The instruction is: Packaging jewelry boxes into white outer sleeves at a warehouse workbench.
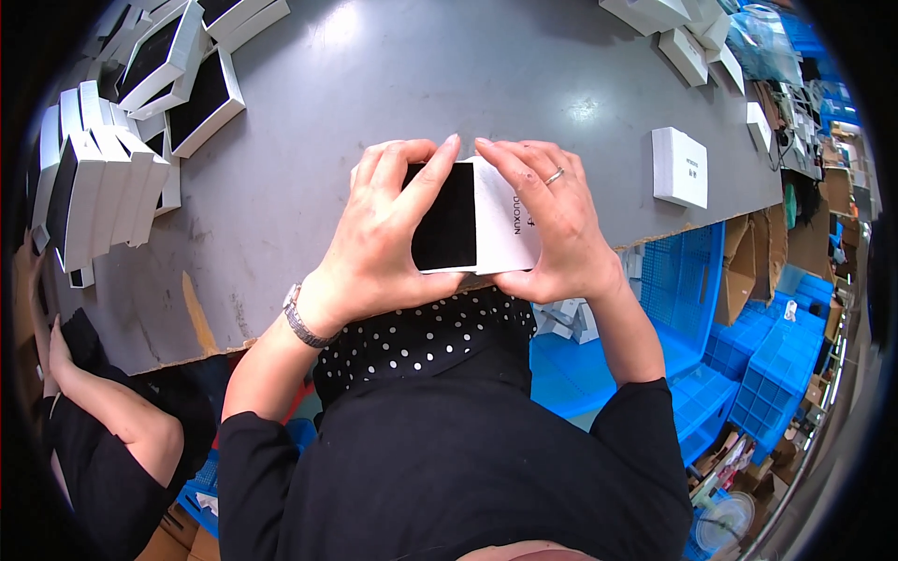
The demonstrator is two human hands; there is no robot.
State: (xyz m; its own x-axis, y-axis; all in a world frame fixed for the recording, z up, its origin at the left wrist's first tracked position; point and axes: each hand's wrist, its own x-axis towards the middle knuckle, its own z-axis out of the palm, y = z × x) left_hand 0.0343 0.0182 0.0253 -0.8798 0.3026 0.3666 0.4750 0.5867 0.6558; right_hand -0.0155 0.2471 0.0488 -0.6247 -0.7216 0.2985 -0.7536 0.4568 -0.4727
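Observation:
At the near edge of the grey table I hold two box parts side by side, edges meeting. My left hand [369,238] grips a shallow white box half with a black inside [447,229], thumb along its near edge and fingers over the far side. A white box lid [496,220] with dark print on its top is in my right hand [569,220], which wears a ring. That hand's thumb lies on the near edge and its fingers curl over the far right. Whether the two parts are joined cannot be made out.
Stacked white boxes with black insides [108,178] stand at the table's left. A closed white box [680,168] sits on the right, with more white boxes [683,56] behind. Blue crates [772,374] stand below the right edge. Another person's arm [112,402] is at lower left.

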